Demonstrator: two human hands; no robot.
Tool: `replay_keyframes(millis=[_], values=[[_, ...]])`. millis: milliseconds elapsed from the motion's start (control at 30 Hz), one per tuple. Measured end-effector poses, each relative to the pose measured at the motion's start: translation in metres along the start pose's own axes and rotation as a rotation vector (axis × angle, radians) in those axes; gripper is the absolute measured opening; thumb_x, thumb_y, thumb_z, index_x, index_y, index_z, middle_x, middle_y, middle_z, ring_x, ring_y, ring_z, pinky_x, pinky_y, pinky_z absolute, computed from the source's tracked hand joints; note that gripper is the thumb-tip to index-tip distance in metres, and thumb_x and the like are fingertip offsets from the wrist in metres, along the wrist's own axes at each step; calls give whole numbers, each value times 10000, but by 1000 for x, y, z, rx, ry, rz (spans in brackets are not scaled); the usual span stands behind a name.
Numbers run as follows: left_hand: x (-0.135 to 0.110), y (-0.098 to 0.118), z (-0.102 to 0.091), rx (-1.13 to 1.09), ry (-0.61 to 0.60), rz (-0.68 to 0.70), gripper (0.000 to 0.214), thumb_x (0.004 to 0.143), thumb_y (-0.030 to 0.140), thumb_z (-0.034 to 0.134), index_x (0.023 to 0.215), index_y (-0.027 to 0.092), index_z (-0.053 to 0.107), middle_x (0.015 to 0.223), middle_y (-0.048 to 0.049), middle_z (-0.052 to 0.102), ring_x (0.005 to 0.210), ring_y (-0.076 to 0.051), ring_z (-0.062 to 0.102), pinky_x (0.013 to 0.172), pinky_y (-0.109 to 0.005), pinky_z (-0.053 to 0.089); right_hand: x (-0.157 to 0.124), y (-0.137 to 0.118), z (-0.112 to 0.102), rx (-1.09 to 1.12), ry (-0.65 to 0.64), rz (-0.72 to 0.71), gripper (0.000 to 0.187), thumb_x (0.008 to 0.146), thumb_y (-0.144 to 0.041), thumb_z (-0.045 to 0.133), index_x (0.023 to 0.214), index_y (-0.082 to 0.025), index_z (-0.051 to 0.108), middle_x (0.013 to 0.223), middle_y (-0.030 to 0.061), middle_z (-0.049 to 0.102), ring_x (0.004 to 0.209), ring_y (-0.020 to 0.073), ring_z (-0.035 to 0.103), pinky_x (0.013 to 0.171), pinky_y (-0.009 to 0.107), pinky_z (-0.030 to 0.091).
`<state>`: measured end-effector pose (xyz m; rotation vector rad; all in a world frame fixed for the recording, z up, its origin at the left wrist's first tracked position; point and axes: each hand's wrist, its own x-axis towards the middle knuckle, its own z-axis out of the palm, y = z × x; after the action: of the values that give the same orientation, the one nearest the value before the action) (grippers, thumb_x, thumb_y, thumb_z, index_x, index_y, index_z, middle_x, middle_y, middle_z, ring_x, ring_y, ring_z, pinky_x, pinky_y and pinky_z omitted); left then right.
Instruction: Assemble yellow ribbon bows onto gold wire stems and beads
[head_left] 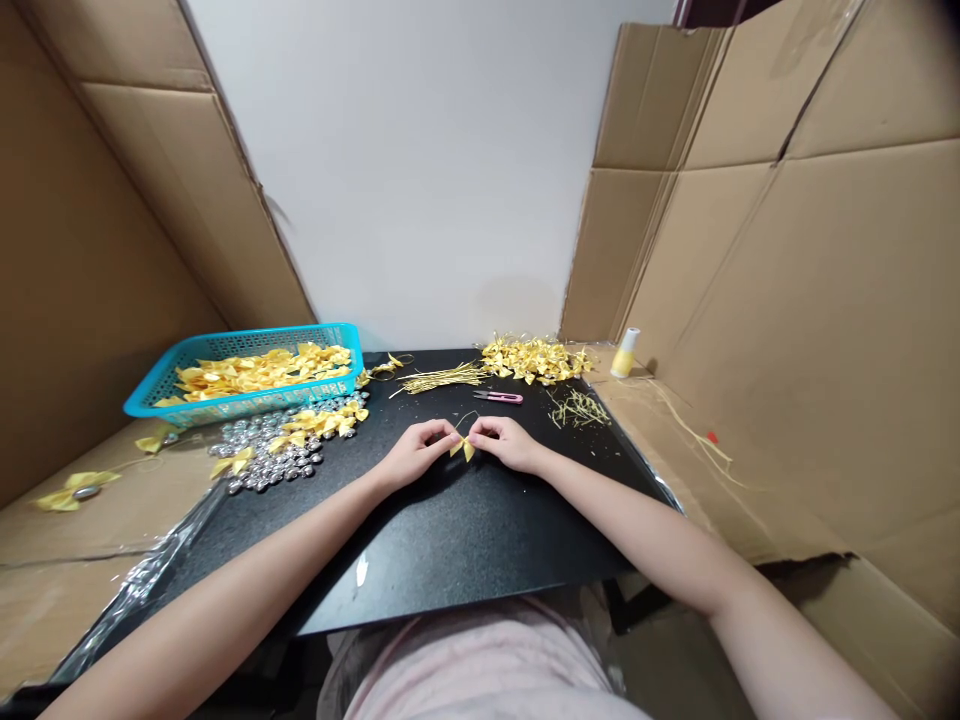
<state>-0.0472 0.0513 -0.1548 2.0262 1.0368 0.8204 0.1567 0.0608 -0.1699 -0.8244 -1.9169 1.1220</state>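
A small yellow ribbon bow [463, 448] sits between my two hands at the middle of the black table [450, 540]. My left hand [415, 452] pinches its left side with curled fingers. My right hand [506, 442] pinches its right side the same way. A thin gold wire rises from the bow between the fingertips. Both forearms rest over the table's near half.
A teal basket [161, 385] of yellow bows stands at the left, with silver beads [262, 455] and loose bows [322, 422] beside it. Gold wires [442, 378], pink snips [499, 397], a bow pile [536, 360], wire scraps [579, 408] and a yellow bottle [625, 353] lie behind. Cardboard walls flank both sides.
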Motion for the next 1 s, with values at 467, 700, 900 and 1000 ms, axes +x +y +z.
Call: replay_keyframes(millis=[467, 700, 900, 1000], values=[[2, -7, 2, 130, 184, 36, 333, 843, 464, 512, 730, 184, 653, 770, -24, 617, 769, -180, 551, 753, -302, 437, 4, 2, 4, 27, 92, -17, 260, 821, -388, 600, 720, -150, 621, 713, 16, 627, 704, 145, 561, 718, 280, 437], [1, -3, 1, 137, 204, 40, 345, 846, 469, 504, 679, 181, 590, 744, -15, 599, 742, -170, 539, 732, -297, 428, 2, 2, 4, 24, 103, -25, 277, 833, -401, 594, 719, -151, 626, 724, 24, 641, 733, 159, 586, 762, 298, 453], [0, -1, 1, 134, 162, 51, 347, 858, 483, 493, 716, 181, 590, 748, -14, 607, 746, -168, 539, 728, -285, 422, 1, 4, 4, 85, 76, -17, 274, 856, -403, 555, 759, -153, 615, 762, 23, 640, 732, 150, 579, 765, 298, 452], [0, -2, 2, 136, 127, 55, 346, 860, 485, 485, 736, 183, 597, 757, -14, 608, 760, -173, 541, 736, -290, 420, 1, 3, 4, 7, 81, -23, 246, 851, -367, 563, 737, -153, 607, 725, 10, 618, 699, 139, 552, 724, 278, 439]])
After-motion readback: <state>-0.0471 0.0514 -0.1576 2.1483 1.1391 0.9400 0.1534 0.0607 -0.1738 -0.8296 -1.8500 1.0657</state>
